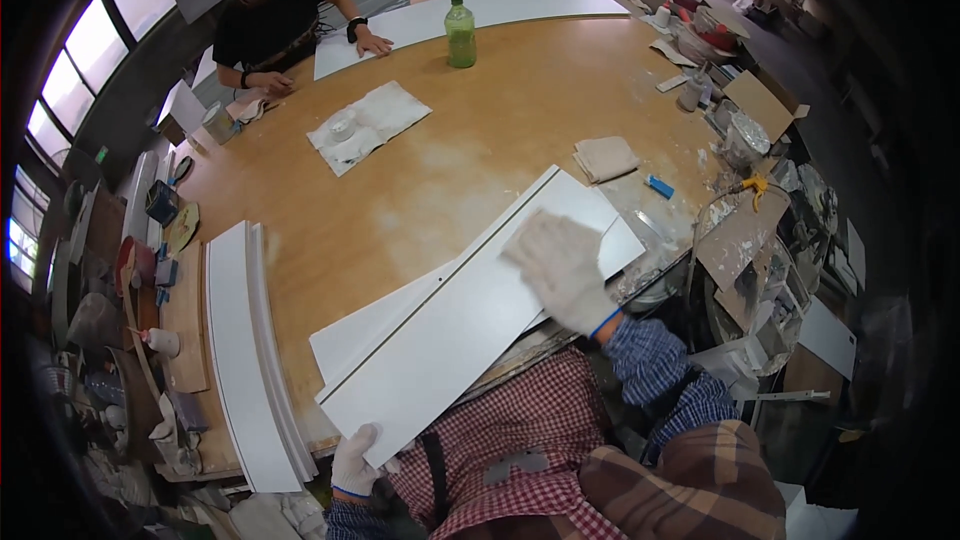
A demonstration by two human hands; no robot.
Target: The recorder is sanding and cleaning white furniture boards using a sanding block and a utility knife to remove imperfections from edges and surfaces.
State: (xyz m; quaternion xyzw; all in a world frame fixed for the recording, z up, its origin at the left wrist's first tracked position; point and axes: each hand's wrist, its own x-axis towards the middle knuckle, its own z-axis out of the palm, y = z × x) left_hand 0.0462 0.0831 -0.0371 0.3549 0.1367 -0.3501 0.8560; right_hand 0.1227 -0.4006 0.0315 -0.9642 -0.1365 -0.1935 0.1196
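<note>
A long white panel (pixel 470 310) with a dark groove along its far edge lies slantwise at the near side of the table, on top of another white panel (pixel 385 305). At its near left corner my left hand (pixel 354 462), in a white glove, grips the end with the thumb on top. My right hand (pixel 560 265), also gloved, lies flat on the panel toward its far right end. Its fingers are slightly blurred, and whatever may be under the palm is hidden.
More white panels (pixel 245 350) are stacked at the left. On the wooden table (pixel 520 110) are a green bottle (pixel 460 35), a folded cloth (pixel 606 158), a blue block (pixel 659 186) and a small tub on paper (pixel 390 110). Clutter lines both sides. Another person (pixel 275 25) works across the table.
</note>
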